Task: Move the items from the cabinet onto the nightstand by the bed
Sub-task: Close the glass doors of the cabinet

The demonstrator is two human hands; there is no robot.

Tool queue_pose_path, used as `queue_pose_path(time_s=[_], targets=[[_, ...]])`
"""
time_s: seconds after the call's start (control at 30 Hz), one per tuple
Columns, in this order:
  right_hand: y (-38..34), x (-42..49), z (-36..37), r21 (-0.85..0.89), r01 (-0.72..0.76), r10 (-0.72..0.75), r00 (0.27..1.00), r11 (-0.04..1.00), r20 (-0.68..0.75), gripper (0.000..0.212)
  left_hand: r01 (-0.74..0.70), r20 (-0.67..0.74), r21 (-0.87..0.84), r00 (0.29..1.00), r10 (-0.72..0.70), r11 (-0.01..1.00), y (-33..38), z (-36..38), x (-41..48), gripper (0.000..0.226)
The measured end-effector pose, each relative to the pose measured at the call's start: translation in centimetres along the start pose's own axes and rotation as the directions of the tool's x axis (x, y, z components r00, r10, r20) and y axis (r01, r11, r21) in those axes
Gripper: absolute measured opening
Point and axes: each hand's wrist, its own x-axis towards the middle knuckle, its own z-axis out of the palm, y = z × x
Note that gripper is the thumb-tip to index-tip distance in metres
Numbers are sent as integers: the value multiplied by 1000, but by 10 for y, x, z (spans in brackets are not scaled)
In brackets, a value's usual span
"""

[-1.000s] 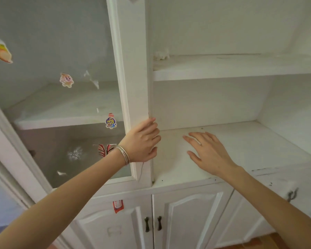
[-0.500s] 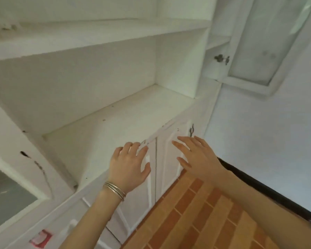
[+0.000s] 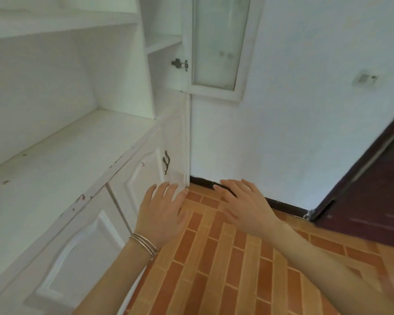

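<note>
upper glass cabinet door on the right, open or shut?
Open. The glass door is swung out from the cabinet, its hinge exposed and the shelf behind it visible.

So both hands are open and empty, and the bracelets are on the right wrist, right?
Not quite. The bracelets are on the left wrist, not the right; the head view shows it. The rest is right: the left hand and the right hand are both open and empty.

White cabinet (image 3: pixel 55 160); orange-brown brick-pattern floor (image 3: pixel 225 258) (herringbone-like); dark maroon door (image 3: pixel 373 201).
</note>
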Motion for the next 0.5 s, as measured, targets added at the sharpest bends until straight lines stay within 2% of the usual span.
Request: queue_pose_path(time_s=[0.23,0.5], targets=[[110,-38,-2,-10,-9,9,1000,1000,-26,49,-54,-60,-28,997,53,998,103,12,71,44],[229,-37,-27,-29,25,-26,998,999,-54,50,12,-75,11,997,-11,1000,174,7,154,47]])
